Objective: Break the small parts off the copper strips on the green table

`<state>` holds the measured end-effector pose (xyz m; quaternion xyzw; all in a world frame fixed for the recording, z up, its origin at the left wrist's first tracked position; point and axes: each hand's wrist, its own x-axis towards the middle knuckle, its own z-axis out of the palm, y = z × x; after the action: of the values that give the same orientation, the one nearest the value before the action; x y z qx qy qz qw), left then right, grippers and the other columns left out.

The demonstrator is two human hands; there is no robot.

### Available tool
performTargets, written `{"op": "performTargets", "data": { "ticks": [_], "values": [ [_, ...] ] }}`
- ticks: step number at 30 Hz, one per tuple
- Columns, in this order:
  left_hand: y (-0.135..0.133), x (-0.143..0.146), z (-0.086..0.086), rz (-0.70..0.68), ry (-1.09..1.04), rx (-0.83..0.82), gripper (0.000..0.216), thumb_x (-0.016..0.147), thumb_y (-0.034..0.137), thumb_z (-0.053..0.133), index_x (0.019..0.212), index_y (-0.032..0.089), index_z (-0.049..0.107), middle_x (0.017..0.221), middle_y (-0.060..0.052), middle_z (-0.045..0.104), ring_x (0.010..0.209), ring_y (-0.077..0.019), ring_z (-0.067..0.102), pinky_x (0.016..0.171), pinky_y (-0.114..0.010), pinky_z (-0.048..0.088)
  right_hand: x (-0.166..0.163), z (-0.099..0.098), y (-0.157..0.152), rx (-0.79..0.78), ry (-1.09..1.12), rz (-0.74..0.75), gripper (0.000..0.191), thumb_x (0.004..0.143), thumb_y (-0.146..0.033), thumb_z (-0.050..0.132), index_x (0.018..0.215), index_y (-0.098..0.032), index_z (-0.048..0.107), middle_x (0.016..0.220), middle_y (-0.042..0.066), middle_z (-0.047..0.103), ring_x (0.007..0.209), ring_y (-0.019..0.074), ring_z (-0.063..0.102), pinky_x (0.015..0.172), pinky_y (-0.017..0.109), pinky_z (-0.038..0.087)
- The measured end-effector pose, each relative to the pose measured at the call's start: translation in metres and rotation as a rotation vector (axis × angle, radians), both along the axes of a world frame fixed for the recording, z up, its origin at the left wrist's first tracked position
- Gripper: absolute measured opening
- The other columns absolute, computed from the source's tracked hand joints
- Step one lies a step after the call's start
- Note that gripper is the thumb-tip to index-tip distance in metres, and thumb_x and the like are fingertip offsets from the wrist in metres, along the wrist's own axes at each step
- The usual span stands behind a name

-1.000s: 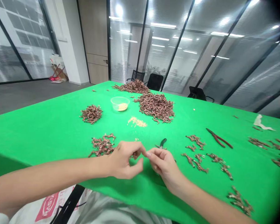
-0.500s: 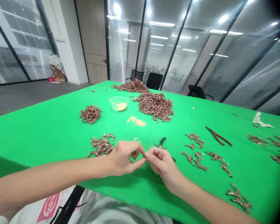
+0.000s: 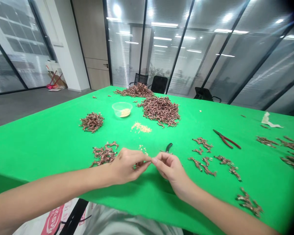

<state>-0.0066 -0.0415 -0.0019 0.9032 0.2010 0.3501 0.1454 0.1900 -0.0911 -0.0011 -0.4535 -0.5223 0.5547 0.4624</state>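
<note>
Head view: left hand (image 3: 126, 168) and right hand (image 3: 170, 168) are met fingertip to fingertip above the green table (image 3: 51, 143). A small brown piece (image 3: 138, 165) is pinched in the left fingers; the right fingertips are pressed together against it. Just behind the left hand a small brown pile (image 3: 103, 154) is seen; black pliers (image 3: 168, 148) lie behind the right hand.

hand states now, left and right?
Left hand: closed, pinching a small copper piece.
Right hand: fingers pinched at the left's fingertips; contents cannot be told.
</note>
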Motion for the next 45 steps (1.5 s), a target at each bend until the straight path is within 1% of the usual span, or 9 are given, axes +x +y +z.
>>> {"op": "performTargets", "data": {
  "ticks": [10, 16, 23, 31, 34, 36, 39, 42, 45],
  "values": [
    [0.004, -0.001, -0.003, -0.014, 0.038, 0.081, 0.020, 0.093, 0.016, 0.052, 0.098, 0.013, 0.072, 0.067, -0.004, 0.071, 0.055, -0.0119, 0.062, 0.051, -0.023, 0.039, 0.004, -0.008, 0.003, 0.140, -0.123, -0.004, 0.039, 0.082, -0.052, 0.074, 0.076, -0.015, 0.063, 0.058, -0.006, 0.043, 0.052, 0.0080, 0.030, 0.048, 0.024, 0.023],
    [0.005, -0.001, -0.002, -0.011, 0.065, 0.066, 0.020, 0.093, 0.016, 0.053, 0.100, 0.013, 0.072, 0.071, -0.005, 0.073, 0.056, -0.0119, 0.064, 0.052, -0.022, 0.041, 0.007, -0.007, 0.003, 0.200, -0.232, 0.014, 0.029, 0.085, -0.042, 0.072, 0.079, -0.015, 0.064, 0.058, -0.005, 0.046, 0.052, 0.0087, 0.036, 0.049, 0.023, 0.027],
    [0.005, 0.000, -0.003, -0.003, 0.053, 0.072, 0.019, 0.092, 0.016, 0.055, 0.100, 0.012, 0.072, 0.068, -0.004, 0.072, 0.054, -0.0111, 0.063, 0.051, -0.021, 0.041, 0.009, -0.009, 0.001, 0.324, -0.408, 0.013, 0.020, 0.092, -0.032, 0.061, 0.082, -0.015, 0.066, 0.058, -0.004, 0.049, 0.051, 0.0093, 0.039, 0.048, 0.023, 0.029],
    [0.006, 0.000, -0.005, -0.006, 0.059, 0.000, 0.019, 0.091, 0.017, 0.055, 0.099, 0.013, 0.072, 0.071, -0.003, 0.072, 0.058, -0.0109, 0.063, 0.055, -0.020, 0.042, 0.010, -0.010, 0.003, 0.409, -0.468, 0.030, 0.018, 0.093, -0.027, 0.057, 0.080, -0.017, 0.064, 0.058, -0.004, 0.048, 0.050, 0.0097, 0.042, 0.047, 0.023, 0.032],
    [0.003, 0.001, 0.000, 0.025, 0.074, -0.117, 0.019, 0.091, 0.020, 0.056, 0.100, 0.013, 0.071, 0.072, -0.002, 0.069, 0.059, -0.0106, 0.059, 0.058, -0.021, 0.041, 0.009, -0.010, 0.002, 0.424, -0.481, 0.023, 0.017, 0.093, -0.027, 0.057, 0.081, -0.017, 0.063, 0.058, -0.004, 0.048, 0.050, 0.0099, 0.042, 0.047, 0.023, 0.032],
    [0.000, 0.002, 0.004, 0.060, 0.074, -0.252, 0.019, 0.089, 0.021, 0.057, 0.100, 0.013, 0.070, 0.069, 0.000, 0.064, 0.060, -0.0104, 0.055, 0.059, -0.022, 0.040, 0.009, -0.011, 0.003, 0.438, -0.499, 0.012, 0.017, 0.092, -0.026, 0.056, 0.080, -0.017, 0.063, 0.057, -0.004, 0.048, 0.050, 0.0099, 0.043, 0.048, 0.023, 0.033],
    [0.000, 0.004, 0.008, 0.082, 0.030, -0.557, 0.017, 0.087, 0.020, 0.057, 0.098, 0.013, 0.067, 0.064, 0.003, 0.055, 0.058, -0.0097, 0.048, 0.055, -0.022, 0.035, 0.010, -0.012, 0.004, 0.456, -0.529, -0.016, 0.017, 0.092, -0.026, 0.056, 0.079, -0.017, 0.062, 0.058, -0.004, 0.049, 0.050, 0.0099, 0.044, 0.048, 0.023, 0.034],
    [0.006, 0.005, 0.007, 0.032, -0.055, -0.871, 0.022, 0.079, 0.016, 0.061, 0.101, 0.012, 0.064, 0.061, 0.007, 0.047, 0.054, -0.0082, 0.040, 0.051, -0.021, 0.029, 0.011, -0.012, 0.006, 0.471, -0.556, -0.036, 0.017, 0.092, -0.025, 0.056, 0.078, -0.017, 0.061, 0.057, -0.004, 0.050, 0.049, 0.0097, 0.044, 0.048, 0.022, 0.033],
    [0.013, 0.006, 0.005, -0.023, -0.137, -1.067, 0.030, 0.070, 0.011, 0.064, 0.100, 0.010, 0.061, 0.071, 0.003, 0.057, 0.062, -0.0088, 0.048, 0.056, -0.021, 0.034, 0.012, -0.014, 0.008, 0.502, -0.584, -0.040, 0.016, 0.092, -0.023, 0.056, 0.078, -0.018, 0.060, 0.056, -0.005, 0.050, 0.048, 0.0094, 0.044, 0.048, 0.022, 0.033]
  ]
}}
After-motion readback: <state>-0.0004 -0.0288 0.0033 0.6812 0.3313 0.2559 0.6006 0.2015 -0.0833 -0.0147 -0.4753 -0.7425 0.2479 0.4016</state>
